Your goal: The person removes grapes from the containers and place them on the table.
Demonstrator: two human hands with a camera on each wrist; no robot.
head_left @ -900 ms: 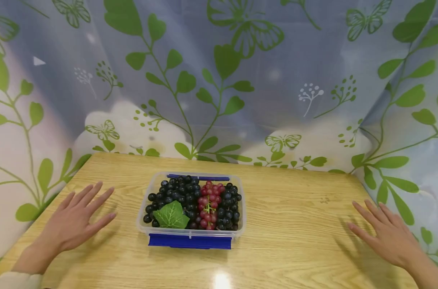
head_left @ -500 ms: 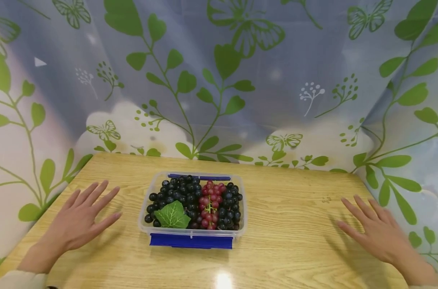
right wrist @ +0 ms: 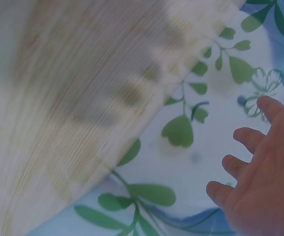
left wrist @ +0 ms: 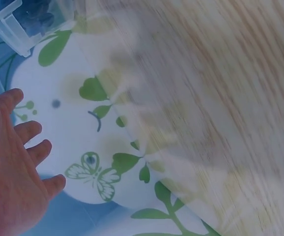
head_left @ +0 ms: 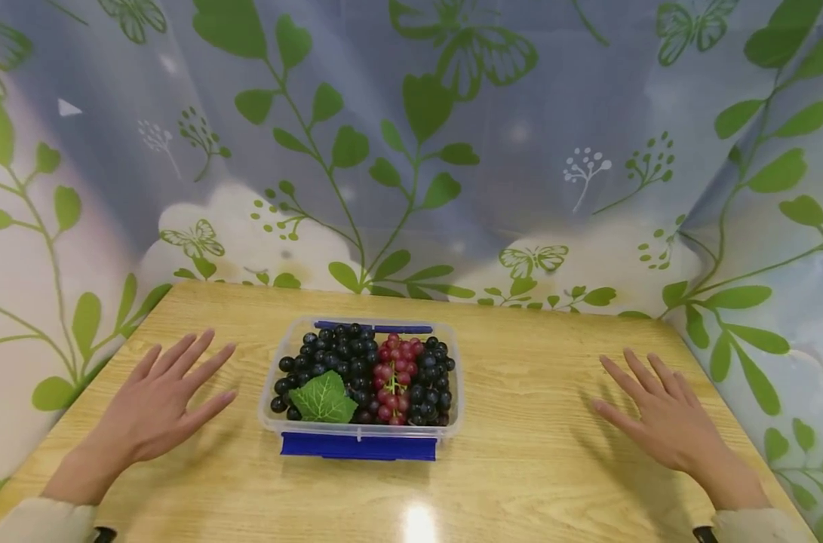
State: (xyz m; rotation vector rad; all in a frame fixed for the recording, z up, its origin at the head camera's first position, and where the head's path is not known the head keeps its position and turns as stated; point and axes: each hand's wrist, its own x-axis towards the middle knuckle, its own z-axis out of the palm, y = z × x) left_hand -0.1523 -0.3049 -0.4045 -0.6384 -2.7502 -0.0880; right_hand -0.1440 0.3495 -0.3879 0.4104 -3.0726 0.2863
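Note:
A clear plastic container with blue clips stands on the wooden table, left of the middle in the head view. Inside lie dark grapes, a bunch of red grapes and a green leaf at the front left. My left hand hovers palm down to the left of the container, fingers spread, holding nothing. Over the right part of the table is my right hand, also spread and holding nothing, well apart from the container. A corner of the container shows in the left wrist view.
The wooden table has a light grain and a bright reflection near its front. A curtain printed with green leaves and butterflies hangs along the back and both sides.
My right hand has moved left, toward the container. My left hand has shifted slightly right and forward. The container and grapes have stayed in place.

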